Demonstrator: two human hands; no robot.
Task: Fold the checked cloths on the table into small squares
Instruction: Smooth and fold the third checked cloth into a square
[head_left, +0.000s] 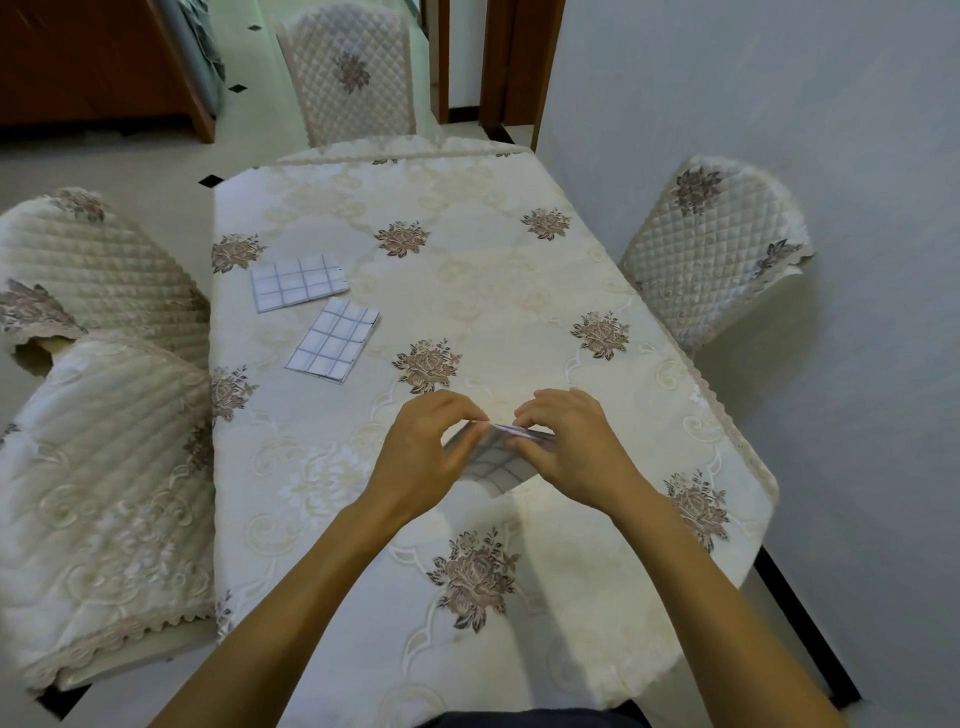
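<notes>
Mid-frame, my fingers hide most of the checked cloth (493, 462); only a soft, grey-gridded flap shows btwn them, blurred. Left hand (421, 447) & right hand (566, 441) each keep a pinching grip on its top edge. Upper left, far folded cloth (298, 283) & near folded cloth (332, 340) lie flat on the embroidered worktop (519, 291).

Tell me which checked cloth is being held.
The held cloth, pinched between the left hand and right hand. The far folded cloth and near folded cloth lie flat and untouched further left.
</notes>
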